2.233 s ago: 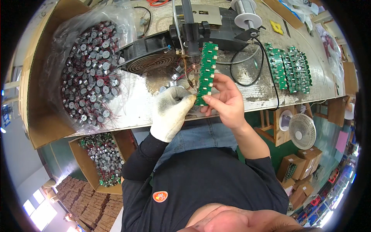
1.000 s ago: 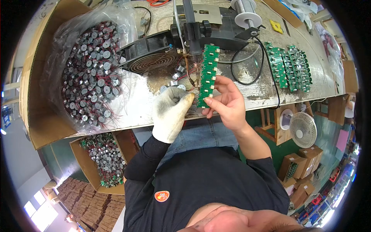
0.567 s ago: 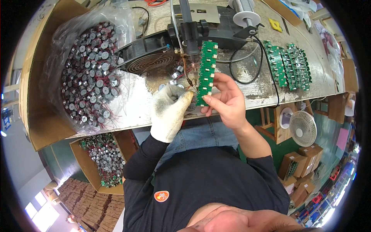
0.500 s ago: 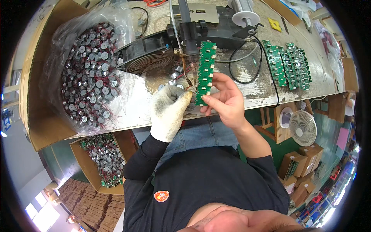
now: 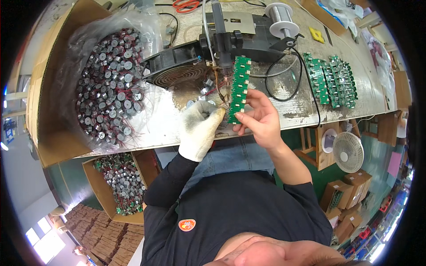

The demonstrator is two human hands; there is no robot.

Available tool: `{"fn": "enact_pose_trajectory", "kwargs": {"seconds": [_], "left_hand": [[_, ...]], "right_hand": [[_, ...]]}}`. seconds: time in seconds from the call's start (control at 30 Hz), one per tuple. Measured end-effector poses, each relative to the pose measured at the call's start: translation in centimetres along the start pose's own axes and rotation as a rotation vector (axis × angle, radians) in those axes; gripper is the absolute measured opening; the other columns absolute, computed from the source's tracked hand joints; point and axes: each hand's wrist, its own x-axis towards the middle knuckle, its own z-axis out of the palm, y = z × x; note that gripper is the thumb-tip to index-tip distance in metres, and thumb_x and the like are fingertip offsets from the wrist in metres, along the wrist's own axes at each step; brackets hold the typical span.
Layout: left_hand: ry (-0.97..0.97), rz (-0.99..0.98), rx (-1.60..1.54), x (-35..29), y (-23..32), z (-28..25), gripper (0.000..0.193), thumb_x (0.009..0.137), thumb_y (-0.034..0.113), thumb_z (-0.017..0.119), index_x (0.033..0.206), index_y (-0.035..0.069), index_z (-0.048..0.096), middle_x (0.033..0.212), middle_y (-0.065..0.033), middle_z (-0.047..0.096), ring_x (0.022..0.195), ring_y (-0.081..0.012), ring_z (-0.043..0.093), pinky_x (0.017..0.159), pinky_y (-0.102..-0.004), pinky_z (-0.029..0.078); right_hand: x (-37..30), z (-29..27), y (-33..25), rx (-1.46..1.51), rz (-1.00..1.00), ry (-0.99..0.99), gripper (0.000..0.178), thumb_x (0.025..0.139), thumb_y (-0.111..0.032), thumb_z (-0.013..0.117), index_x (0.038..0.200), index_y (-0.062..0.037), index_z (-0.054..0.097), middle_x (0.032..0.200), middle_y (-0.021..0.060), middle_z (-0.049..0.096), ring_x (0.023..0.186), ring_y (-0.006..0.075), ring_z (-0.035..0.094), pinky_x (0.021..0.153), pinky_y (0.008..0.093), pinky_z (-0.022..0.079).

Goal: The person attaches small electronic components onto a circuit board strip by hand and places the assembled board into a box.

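My right hand (image 5: pixel 262 119) is bare and pinches a long green circuit board strip (image 5: pixel 240 88) by its near end, thumb on top. The strip stands tilted under the soldering head, with small white connectors along its right edge. My left hand (image 5: pixel 199 128), in a white glove with a greyed tip area, is closed in a pinch at the strip's left edge. What its fingertips hold is too small to make out. Just beyond the glove, the thin soldering tip (image 5: pixel 220 94) points down close to the strip. A few small metal cylinders with red wires (image 5: pixel 207 88) lie behind the glove.
A clear bag of wired metal cylinders (image 5: pixel 108 88) lies in a cardboard box at left. A black fan (image 5: pixel 177 71) and a solder spool (image 5: pixel 281 21) flank the soldering stand (image 5: pixel 219 31). Stacked green boards (image 5: pixel 330 82) lie right, past a black cable (image 5: pixel 306 80). Below left, another filled box (image 5: pixel 100 190).
The view has shifted slightly. The circuit board's far end has come a little toward me, and both hands keep the same grip beside the soldering tip.
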Motion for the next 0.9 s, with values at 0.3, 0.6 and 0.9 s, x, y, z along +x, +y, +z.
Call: {"fn": "enact_pose_trajectory", "kwargs": {"seconds": [0.3,0.6,0.9], "left_hand": [[0.042,0.073,-0.019,0.05,0.08,-0.14,0.017,0.085,0.014,0.066,0.081,-0.002,0.061,0.072,-0.0047,0.061,0.067,-0.0092,0.056,0.059,-0.0258,0.046],[-0.005,0.015,-0.014,-0.22,0.16,-0.07,0.013,0.089,0.011,0.064,0.091,0.000,0.059,0.085,-0.0047,0.064,0.074,-0.0096,0.059,0.068,-0.0241,0.049],[0.024,-0.003,-0.097,-0.14,-0.09,0.10,0.014,0.086,0.010,0.066,0.082,-0.002,0.061,0.073,-0.0031,0.061,0.066,-0.0074,0.055,0.058,-0.0234,0.045]], "right_hand": [[-0.07,0.60,-0.66,0.002,-0.004,-0.003,0.048,0.086,0.008,0.058,0.129,0.0002,0.039,0.115,0.0154,0.055,0.069,0.0175,0.067,0.050,0.0216,0.053],[-0.24,0.35,-0.21,0.003,-0.017,0.001,0.049,0.086,0.008,0.058,0.130,0.0005,0.037,0.115,0.0158,0.055,0.070,0.0176,0.067,0.050,0.0215,0.053],[-0.34,0.30,-0.08,0.008,-0.006,0.016,0.050,0.086,0.007,0.059,0.130,0.0006,0.038,0.114,0.0155,0.055,0.068,0.0177,0.067,0.049,0.0217,0.052]]}}
